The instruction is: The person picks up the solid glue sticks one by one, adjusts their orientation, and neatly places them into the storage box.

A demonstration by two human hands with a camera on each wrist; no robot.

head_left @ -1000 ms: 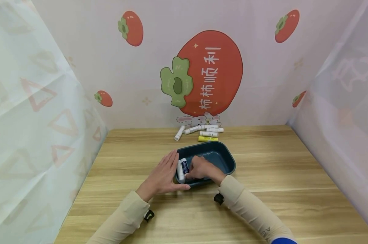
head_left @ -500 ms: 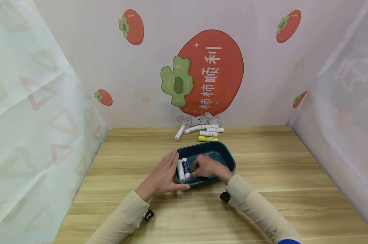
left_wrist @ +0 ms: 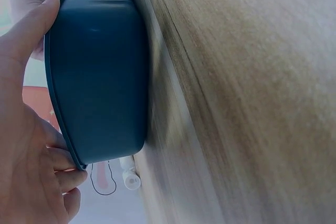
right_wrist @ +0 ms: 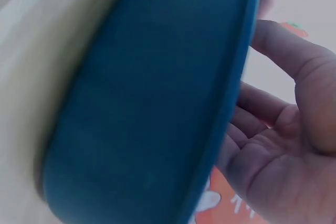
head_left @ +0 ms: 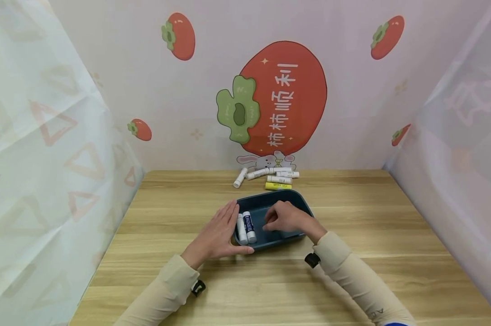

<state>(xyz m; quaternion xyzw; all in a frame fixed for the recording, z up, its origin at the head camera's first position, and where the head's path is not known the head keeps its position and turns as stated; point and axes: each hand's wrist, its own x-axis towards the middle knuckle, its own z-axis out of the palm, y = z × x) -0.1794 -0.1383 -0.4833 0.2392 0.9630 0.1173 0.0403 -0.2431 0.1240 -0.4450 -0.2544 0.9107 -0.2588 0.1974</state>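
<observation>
In the head view a dark teal plastic tray [head_left: 256, 246] stands on the wooden table. My left hand [head_left: 214, 235] rests along its left end, fingers straight on the rim and thumb on the near edge; the left wrist view shows this thumb and fingers on the tray's rim. Inside, at the left end, a white lip balm tube [head_left: 241, 228] and a white one with a dark blue label [head_left: 249, 226] lie side by side. Over the tray's middle hovers my right hand [head_left: 287, 217], fingers loosely bent, apart from both tubes, with nothing seen in its grasp.
Behind the tray lies a yellow tube [head_left: 278, 186], with several white tubes [head_left: 258, 174] near the back wall. The printed cloth wall [head_left: 351, 113] closes off the back, and hanging sheets [head_left: 45, 158] stand on both sides.
My right hand has drawn away from the blue-labelled tube toward the right and up a little. That tube has come fully into sight beside the white one. My left hand has stayed in place.
</observation>
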